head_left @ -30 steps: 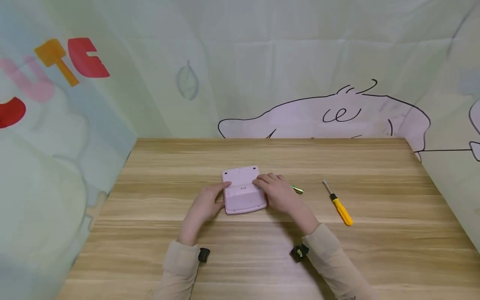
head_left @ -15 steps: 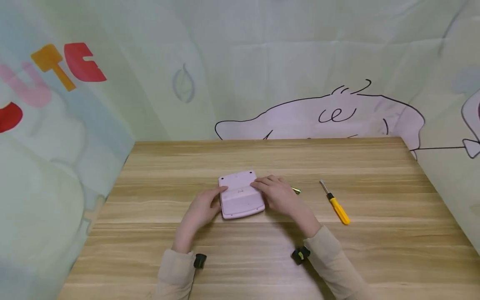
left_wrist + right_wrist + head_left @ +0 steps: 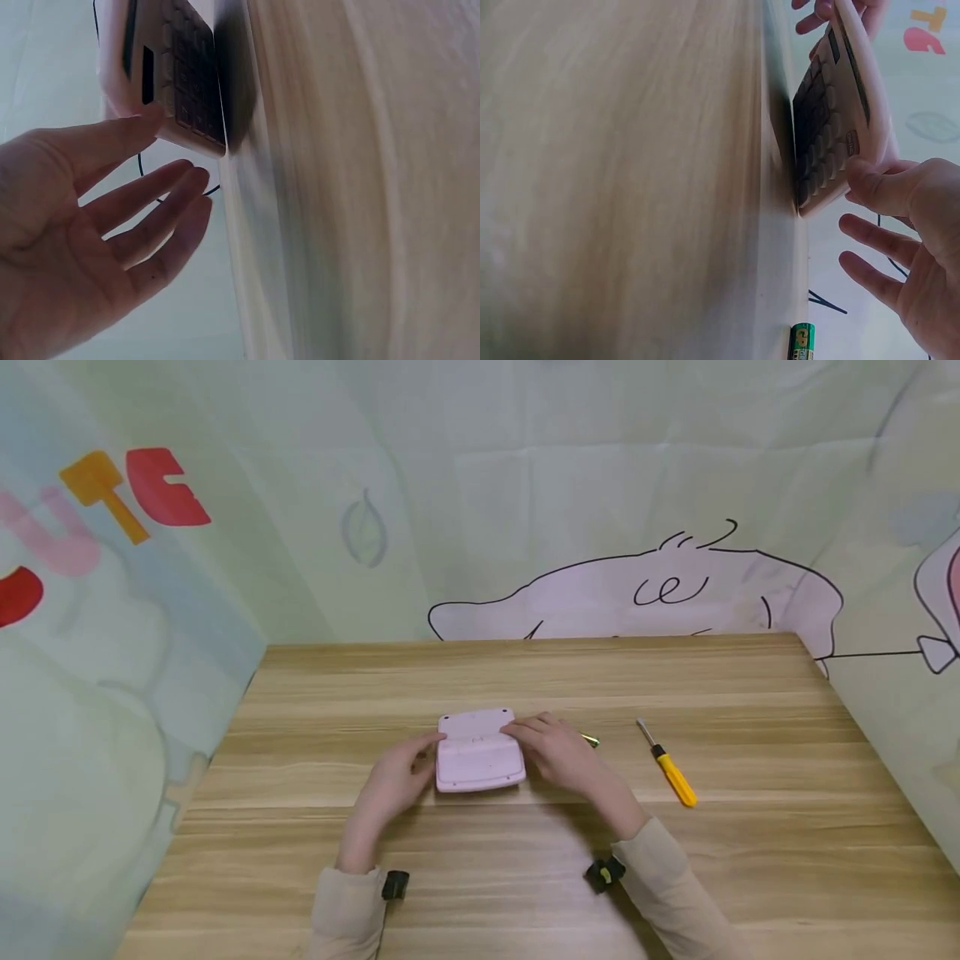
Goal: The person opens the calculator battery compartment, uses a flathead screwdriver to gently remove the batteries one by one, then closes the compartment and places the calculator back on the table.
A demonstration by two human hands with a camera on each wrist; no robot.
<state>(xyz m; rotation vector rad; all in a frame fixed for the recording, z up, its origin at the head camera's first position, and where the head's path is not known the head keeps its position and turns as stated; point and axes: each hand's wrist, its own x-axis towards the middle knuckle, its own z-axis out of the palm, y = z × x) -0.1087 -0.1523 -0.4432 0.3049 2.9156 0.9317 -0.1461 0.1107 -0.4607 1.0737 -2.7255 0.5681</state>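
Note:
A pink calculator [image 3: 480, 764] is back side up in the head view, its near edge raised off the table. Dark and light keys [image 3: 821, 127] show on its underside in the right wrist view. My left hand [image 3: 393, 781] pinches its left side, thumb on the key face and the other visible fingers spread free below. On the opposite side, my right hand [image 3: 558, 756] pinches the edge between thumb and a finger mostly hidden behind it. Beyond the right hand lies a green and gold battery [image 3: 802, 342], partly covered by that hand in the head view.
A screwdriver [image 3: 675, 777] with a yellow handle lies on the wooden table [image 3: 495, 877], right of the hands. Behind the table hangs a printed cloth backdrop [image 3: 480, 510] with cartoon drawings.
The calculator's near edge has tilted up from the table, both hands keeping their places at its sides. The head view has shifted slightly. Screwdriver and battery lie as before.

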